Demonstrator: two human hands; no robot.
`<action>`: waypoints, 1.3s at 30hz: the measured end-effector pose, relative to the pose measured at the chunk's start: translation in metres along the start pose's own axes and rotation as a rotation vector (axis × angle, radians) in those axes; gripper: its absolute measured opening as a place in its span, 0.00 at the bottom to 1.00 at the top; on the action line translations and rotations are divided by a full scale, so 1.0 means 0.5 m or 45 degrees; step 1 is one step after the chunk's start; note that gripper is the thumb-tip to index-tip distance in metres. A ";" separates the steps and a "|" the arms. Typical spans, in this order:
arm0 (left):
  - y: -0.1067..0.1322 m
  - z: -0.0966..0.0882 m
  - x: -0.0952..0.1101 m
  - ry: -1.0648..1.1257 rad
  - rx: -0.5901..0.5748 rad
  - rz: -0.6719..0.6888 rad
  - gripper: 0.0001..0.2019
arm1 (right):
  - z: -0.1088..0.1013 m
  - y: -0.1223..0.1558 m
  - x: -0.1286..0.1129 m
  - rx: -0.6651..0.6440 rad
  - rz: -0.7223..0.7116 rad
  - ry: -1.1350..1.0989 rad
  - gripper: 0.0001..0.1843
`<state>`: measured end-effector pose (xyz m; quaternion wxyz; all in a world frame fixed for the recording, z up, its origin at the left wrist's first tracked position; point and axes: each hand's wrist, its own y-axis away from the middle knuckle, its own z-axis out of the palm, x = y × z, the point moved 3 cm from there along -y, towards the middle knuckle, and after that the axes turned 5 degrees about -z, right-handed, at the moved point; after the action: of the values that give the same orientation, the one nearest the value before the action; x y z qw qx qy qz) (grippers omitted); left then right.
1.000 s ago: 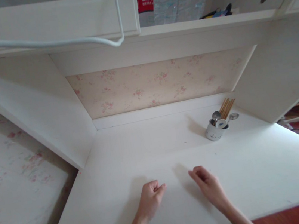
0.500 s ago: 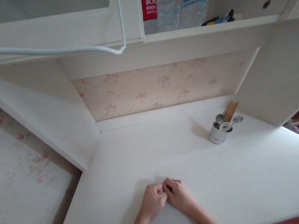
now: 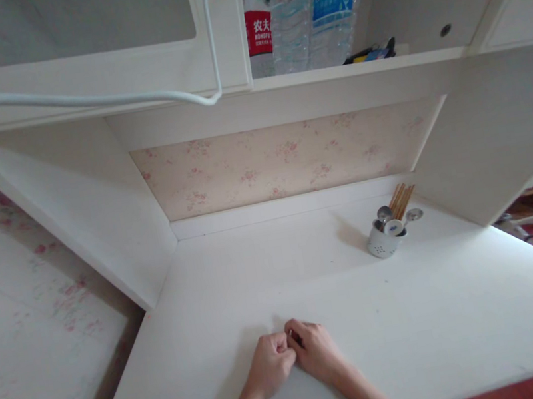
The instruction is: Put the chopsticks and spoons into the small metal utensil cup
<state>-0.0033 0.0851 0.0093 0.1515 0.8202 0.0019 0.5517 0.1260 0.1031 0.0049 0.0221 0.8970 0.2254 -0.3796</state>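
My left hand point(image 3: 271, 365) is curled closed low over the white tabletop point(image 3: 237, 271), near its front. Against its fingertips, the closed fingers of my right hand point(image 3: 317, 353) meet it. Whatever the two hands may pinch between them is hidden or too small to name. Farther back on the right stands a white utensil holder point(image 3: 379, 244) with small holes in its side. Wooden chopsticks point(image 3: 402, 199) and several spoons point(image 3: 384, 213) lean in it, apart from both hands.
Above the tabletop, a cabinet shelf holds plastic water bottles point(image 3: 292, 27) and small dark items point(image 3: 375, 53). A white cable point(image 3: 129, 98) hangs across the upper left. Side panels point(image 3: 79, 202) bound the recess, and floral wallpaper point(image 3: 285, 159) covers its back.
The view has tilted slightly upward and shifted right, showing more of the shelf bottles. Both hands stay together, closed, with only a small shift of the fingers.
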 end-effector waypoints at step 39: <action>-0.002 -0.015 -0.008 0.136 0.055 -0.045 0.11 | 0.005 0.003 0.001 0.030 -0.028 0.100 0.10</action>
<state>-0.0117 0.0873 0.0080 0.1433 0.7925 0.0365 0.5917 0.1251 0.1014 0.0027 -0.0016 0.9088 0.2316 -0.3469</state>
